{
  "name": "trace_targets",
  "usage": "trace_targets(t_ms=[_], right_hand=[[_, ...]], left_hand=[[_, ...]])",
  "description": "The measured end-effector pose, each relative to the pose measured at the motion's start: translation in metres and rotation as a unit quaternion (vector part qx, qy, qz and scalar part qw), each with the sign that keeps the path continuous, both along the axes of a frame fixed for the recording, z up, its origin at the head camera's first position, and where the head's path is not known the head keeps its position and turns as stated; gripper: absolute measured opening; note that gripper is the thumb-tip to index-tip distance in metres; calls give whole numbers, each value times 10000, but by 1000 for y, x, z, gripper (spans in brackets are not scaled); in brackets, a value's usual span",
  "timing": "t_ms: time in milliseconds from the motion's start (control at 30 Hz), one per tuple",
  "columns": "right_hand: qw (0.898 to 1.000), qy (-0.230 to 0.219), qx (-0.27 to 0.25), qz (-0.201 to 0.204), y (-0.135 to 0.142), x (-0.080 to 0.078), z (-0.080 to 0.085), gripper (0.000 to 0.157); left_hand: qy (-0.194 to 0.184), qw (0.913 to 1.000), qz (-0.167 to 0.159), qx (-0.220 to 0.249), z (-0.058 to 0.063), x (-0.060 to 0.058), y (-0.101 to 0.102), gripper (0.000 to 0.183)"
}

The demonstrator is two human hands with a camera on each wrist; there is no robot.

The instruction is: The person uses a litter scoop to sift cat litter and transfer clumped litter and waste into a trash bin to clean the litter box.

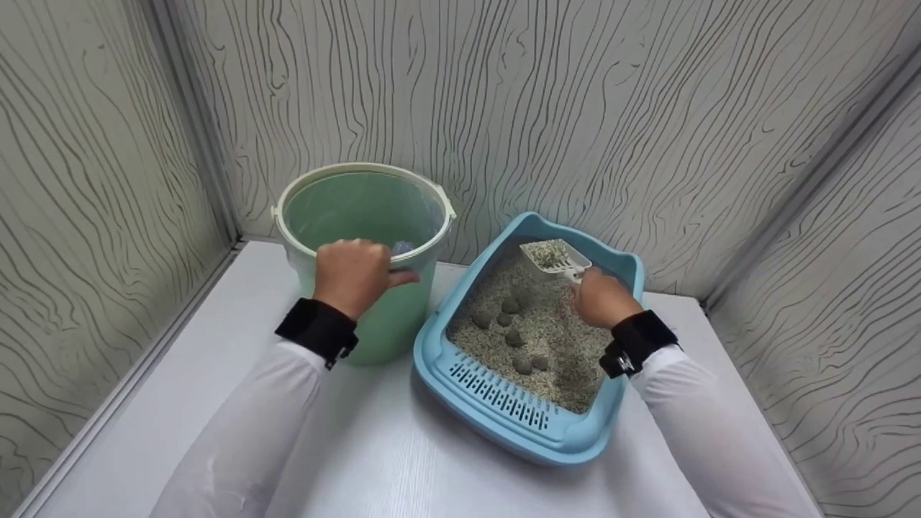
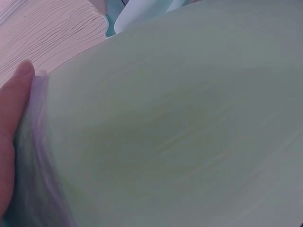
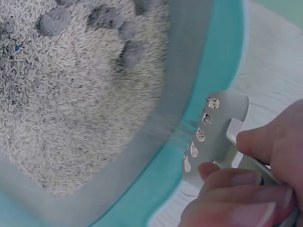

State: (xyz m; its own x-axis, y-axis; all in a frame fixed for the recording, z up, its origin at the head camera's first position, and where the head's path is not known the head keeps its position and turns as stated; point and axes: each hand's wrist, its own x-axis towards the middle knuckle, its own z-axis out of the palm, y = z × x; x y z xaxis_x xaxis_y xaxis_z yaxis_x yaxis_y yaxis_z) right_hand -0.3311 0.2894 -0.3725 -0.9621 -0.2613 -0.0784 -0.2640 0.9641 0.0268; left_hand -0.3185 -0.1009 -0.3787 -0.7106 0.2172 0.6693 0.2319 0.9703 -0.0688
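My left hand [image 1: 351, 279] grips the near rim of a green bucket [image 1: 392, 316], its thumb pointing right along the outside. In the left wrist view, the thumb [image 2: 10, 127] lies beside a strip of clear plastic film [image 2: 40, 127] at the bucket's edge. My right hand [image 1: 601, 296] holds a white slotted litter scoop [image 1: 575, 260] by its handle, raised over the far part of a blue litter box [image 1: 439, 342]. Pale litter pellets [image 1: 547, 252] lie in the scoop. Several grey clumps [image 1: 514, 337] sit on the litter [image 1: 554, 381] in the box.
Both containers stand on a white tabletop [image 1: 381, 446], the bucket left of the litter box. Wood-grain patterned panels [image 1: 489, 108] rise behind and at both sides. The litter box has a slotted ledge [image 1: 496, 392] at its near end.
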Motion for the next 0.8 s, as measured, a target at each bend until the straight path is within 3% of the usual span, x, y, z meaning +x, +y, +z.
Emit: trace_targets(t_ms=[67, 100, 267, 567, 800], right_hand=[[9995, 203, -235, 108, 7, 11, 3, 35], [9939, 213, -1068, -163, 10, 16, 4, 37], [9832, 61, -1747, -517, 21, 31, 4, 44], [9766, 321, -2014, -688, 29, 39, -12, 49], [9719, 614, -2186, -622, 30, 41, -18, 42]], left_hand=[[-77, 10000, 15, -31, 0, 0, 0, 81], [-102, 9999, 23, -44, 1, 0, 0, 81], [-152, 9999, 39, -52, 1, 0, 0, 81], [-53, 10000, 50, -7, -3, 1, -1, 82], [37, 9999, 93, -69, -2, 0, 1, 82]])
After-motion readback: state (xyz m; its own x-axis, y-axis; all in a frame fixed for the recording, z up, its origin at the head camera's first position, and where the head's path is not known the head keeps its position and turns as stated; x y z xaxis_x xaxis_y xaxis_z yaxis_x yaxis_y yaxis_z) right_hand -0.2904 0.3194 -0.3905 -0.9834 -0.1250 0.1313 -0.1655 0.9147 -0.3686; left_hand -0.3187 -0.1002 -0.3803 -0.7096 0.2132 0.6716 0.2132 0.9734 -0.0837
